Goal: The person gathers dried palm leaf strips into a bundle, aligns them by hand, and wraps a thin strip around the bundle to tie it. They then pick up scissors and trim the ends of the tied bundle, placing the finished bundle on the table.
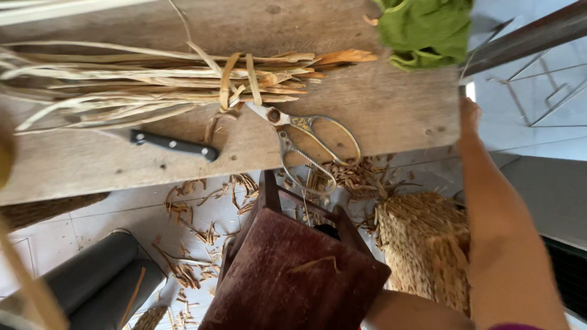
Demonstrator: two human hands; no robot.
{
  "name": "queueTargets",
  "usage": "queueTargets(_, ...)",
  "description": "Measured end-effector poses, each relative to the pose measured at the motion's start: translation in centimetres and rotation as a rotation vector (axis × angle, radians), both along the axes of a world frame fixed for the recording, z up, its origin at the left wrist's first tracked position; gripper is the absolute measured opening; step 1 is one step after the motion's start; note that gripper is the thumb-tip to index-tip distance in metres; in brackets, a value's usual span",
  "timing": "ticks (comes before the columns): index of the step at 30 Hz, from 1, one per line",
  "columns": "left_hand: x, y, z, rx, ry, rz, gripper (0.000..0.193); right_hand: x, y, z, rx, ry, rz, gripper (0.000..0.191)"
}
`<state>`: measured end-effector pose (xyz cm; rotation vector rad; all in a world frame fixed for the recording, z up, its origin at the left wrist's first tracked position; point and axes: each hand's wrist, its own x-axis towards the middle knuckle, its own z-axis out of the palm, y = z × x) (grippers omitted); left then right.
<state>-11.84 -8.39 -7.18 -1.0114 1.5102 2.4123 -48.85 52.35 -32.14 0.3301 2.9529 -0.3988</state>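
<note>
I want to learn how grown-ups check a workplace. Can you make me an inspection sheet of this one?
Surface: bare wooden table, worn and scuffed.
Job's things: tied bundle of dried straw strips; metal scissors hanging partly over the table edge; black-handled knife.
Clutter: green cloth at the table's far corner; straw scraps scattered across the floor.
Grippers: right hand at the table's edge, holding nothing visible; left hand not in view.
Cables: nothing seen.
Surroundings: dark red wooden stool, woven basket, tiled floor.
</note>
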Motion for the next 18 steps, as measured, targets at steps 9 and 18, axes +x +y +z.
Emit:
queueTargets(9, -0.2, 3.7, 7.6, 0.008, 0.108, -0.253, 0.026, 13.5, -4.0, 19.6, -0.846, -0.107, -0.201, 0.030)
queueTargets(18, 0.6, 9.6, 15.8, 0.004, 0.414, -0.791, 0.020, 29.9, -22.4, 37.2, -0.911, -0.206, 0.285, 0.020)
